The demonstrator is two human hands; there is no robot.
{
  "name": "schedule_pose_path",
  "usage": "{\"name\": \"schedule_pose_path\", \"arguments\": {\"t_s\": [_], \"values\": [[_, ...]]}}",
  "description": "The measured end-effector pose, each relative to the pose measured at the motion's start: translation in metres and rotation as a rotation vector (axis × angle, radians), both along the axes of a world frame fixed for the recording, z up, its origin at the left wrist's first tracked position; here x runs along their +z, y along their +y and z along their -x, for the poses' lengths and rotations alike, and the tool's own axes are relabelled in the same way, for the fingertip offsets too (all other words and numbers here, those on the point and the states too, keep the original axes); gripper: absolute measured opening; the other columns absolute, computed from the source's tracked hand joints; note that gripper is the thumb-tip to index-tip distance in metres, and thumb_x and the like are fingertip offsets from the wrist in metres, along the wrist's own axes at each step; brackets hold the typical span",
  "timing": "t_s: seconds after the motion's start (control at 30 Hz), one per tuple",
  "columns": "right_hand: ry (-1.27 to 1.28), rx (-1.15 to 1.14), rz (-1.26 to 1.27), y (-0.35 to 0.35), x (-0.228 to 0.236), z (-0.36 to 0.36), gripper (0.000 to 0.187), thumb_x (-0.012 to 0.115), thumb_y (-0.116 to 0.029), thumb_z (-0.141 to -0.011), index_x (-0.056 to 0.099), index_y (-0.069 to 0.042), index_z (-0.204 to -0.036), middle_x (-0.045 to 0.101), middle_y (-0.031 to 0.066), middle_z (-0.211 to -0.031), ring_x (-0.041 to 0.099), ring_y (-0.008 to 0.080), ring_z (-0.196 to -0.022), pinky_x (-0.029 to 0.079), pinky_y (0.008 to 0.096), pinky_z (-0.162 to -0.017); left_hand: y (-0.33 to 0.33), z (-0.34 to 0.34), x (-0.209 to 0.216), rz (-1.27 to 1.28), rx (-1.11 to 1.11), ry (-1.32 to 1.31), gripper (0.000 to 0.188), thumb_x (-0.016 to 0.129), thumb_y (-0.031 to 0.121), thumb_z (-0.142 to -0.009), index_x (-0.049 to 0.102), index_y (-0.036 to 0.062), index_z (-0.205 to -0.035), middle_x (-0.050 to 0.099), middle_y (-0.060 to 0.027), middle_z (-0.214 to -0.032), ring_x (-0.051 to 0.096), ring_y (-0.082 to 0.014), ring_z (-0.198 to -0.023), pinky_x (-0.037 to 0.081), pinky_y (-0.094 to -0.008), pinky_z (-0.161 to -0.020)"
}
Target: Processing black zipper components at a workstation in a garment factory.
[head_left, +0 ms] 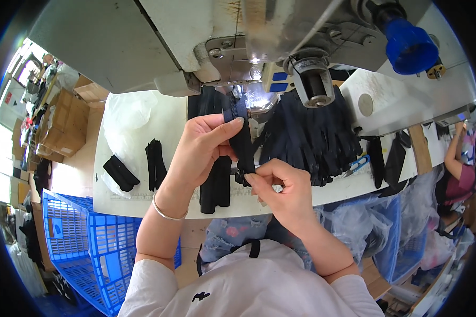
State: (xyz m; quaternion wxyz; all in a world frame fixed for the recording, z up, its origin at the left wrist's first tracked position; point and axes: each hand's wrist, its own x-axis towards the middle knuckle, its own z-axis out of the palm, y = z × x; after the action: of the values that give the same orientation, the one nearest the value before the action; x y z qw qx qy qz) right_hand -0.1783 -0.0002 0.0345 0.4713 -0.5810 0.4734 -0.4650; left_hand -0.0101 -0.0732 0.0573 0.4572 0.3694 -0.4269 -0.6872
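A dark navy zipper strip [241,145] hangs down from below the sewing machine's needle area [238,91], with what look like teeth along its upper part. My left hand [203,141] pinches its upper part between thumb and fingers, close to the presser area. At the strip's lower end, my right hand [281,189] is closed with thumb and forefinger on its edge. A stack of black fabric strips [215,185] lies under and beside my left hand. Right of the strip, a large pile of dark strips [309,140] spreads over the white sewing table [129,203].
Two small black bundles, one folded [120,173] and one upright [155,165], lie left near a clear plastic bag [127,119]. Blue-handled snips [358,164] rest right of the pile. Blue crates [90,248] stand below the table. Another person [457,179] sits far right.
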Motion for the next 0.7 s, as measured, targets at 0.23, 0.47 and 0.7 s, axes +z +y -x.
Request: {"name": "schedule_pose_path", "arguments": {"t_s": [0.23, 0.47, 0.7], "values": [[-0.060, 0.006, -0.024, -0.001, 0.002, -0.005, 0.012, 0.069, -0.008, -0.083, 0.062, 0.000, -0.078, 0.061, 0.0027, -0.064, 0.056, 0.0058, -0.056, 0.043, 0.0213, -0.053, -0.002, -0.003, 0.007, 0.003, 0.022, -0.102, 0.018, 0.063, 0.017, -0.089, 0.065, 0.0000, -0.081, 0.066, -0.0052, -0.072, 0.062, -0.0100, -0.057, 0.050, -0.0215, -0.049], [-0.112, 0.002, -0.052, -0.004, 0.008, -0.010, 0.013, 0.068, -0.009, -0.085, 0.061, -0.001, -0.078, 0.061, 0.0014, -0.063, 0.055, 0.0042, -0.054, 0.042, 0.0202, -0.051, -0.007, -0.003, 0.012, -0.002, 0.055, -0.160, 0.024, 0.068, 0.020, -0.085, 0.066, -0.0012, -0.074, 0.064, -0.0053, -0.068, 0.060, -0.0096, -0.055, 0.050, -0.0214, -0.048], [-0.121, 0.007, -0.055, -0.005, 0.007, -0.012, 0.012, 0.067, -0.009, -0.086, 0.060, 0.000, -0.079, 0.061, 0.0017, -0.063, 0.054, 0.0040, -0.055, 0.042, 0.0203, -0.050, -0.010, -0.003, 0.013, -0.001, 0.064, -0.186, 0.027, 0.070, 0.022, -0.084, 0.066, -0.0027, -0.073, 0.064, -0.0064, -0.067, 0.059, -0.0100, -0.052, 0.050, -0.0212, -0.046]]}}
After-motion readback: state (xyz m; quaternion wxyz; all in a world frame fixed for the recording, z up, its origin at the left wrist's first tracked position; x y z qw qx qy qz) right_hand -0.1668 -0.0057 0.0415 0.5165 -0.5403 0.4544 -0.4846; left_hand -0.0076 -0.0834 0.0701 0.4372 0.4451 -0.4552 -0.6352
